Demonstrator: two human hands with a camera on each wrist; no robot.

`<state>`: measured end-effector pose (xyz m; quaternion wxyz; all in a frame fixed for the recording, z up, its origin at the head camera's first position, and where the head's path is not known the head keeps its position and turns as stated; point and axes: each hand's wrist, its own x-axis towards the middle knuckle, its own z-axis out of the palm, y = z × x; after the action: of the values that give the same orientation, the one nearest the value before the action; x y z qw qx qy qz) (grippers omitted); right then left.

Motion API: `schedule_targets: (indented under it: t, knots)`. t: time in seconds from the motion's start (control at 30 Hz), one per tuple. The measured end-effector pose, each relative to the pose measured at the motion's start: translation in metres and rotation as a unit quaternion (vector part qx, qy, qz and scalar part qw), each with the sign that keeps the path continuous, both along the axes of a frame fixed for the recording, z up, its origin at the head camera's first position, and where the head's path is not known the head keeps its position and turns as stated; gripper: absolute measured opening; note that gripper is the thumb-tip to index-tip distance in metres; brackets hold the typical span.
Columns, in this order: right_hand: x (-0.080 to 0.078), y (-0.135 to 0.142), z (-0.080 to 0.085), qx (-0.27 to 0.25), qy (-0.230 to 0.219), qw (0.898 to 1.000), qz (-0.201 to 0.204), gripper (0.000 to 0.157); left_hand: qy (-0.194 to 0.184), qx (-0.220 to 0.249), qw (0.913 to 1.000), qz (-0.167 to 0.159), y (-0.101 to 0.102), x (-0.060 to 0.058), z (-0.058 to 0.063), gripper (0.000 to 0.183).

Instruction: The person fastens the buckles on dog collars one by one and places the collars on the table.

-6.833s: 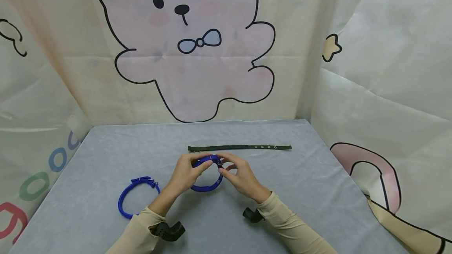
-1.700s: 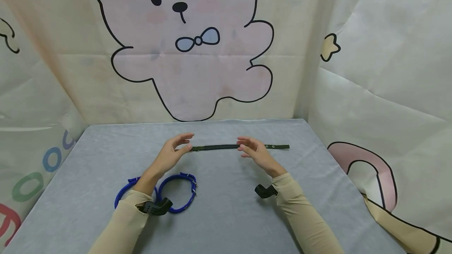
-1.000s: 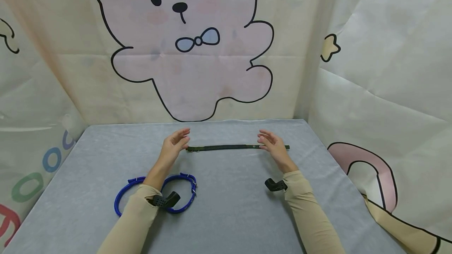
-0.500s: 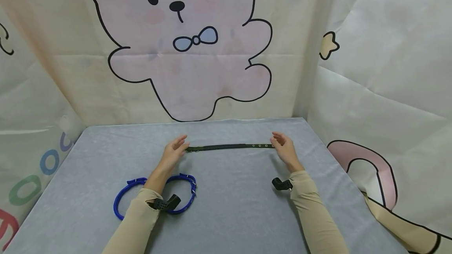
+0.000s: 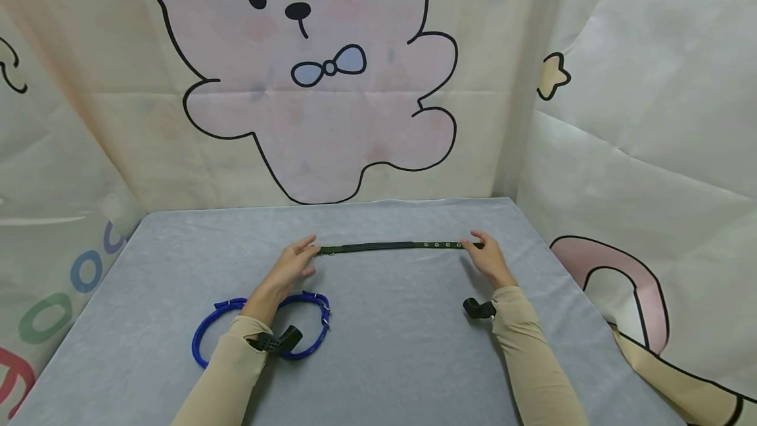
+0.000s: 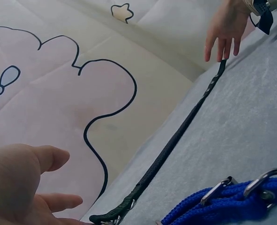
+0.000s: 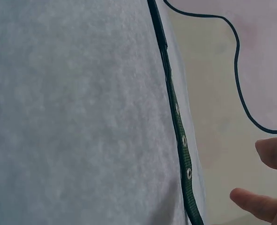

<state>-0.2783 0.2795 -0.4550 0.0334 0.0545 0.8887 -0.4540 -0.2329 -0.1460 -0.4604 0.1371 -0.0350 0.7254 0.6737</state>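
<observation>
A dark green collar (image 5: pixel 378 246) with metal eyelets lies stretched straight across the far part of the table. My left hand (image 5: pixel 290 268) is at its buckle end, fingers loosely extended; the left wrist view shows thumb and fingers spread beside the buckle (image 6: pixel 112 220). At the eyelet end is my right hand (image 5: pixel 489 260), thumb and fingertips right at the strap, covering part of the tip. The right wrist view has two fingers (image 7: pixel 258 204) apart from the eyelet strap. Two blue collars (image 5: pixel 204 331), buckled into rings, lie side by side near my left forearm, which partly hides them.
Grey cloth covers the table (image 5: pixel 390 347). Behind it hangs a curtain (image 5: pixel 473 150) printed with a cartoon bear, and further printed curtains (image 5: pixel 650 169) stand at both sides. Each wrist carries a black camera mount (image 5: pixel 479 308).
The second blue collar was set down beside the first. Both hands moved to the green collar; the right hand then slid right along it to the eyelet end, while the left stayed near the buckle.
</observation>
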Motion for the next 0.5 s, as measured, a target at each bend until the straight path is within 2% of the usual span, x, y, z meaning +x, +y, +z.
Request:
schedule_targets:
  t: [0.13, 0.23, 0.37, 0.5]
  knots:
    - [0.0006, 0.0066, 0.0013, 0.009, -0.025, 1.000, -0.011, 0.067, 0.002, -0.007, 0.9999, -0.007, 0.0009, -0.0001, -0.0007, 0.059]
    - [-0.0008, 0.0089, -0.0006, 0.004, -0.024, 1.000, -0.018, 0.065, 0.007, -0.004, 0.9999, -0.012, 0.0010, -0.0002, -0.0016, 0.060]
    - [-0.0035, 0.0082, -0.0047, -0.017, 0.015, 0.999, -0.039, 0.058, 0.016, 0.004, 0.9998, -0.014, 0.0002, -0.0007, -0.0038, 0.060]
    - [-0.0069, 0.0079, -0.0068, -0.056, 0.063, 0.994, -0.072, 0.052, 0.036, 0.004, 0.9993, -0.008, -0.0005, -0.0008, -0.0066, 0.059]
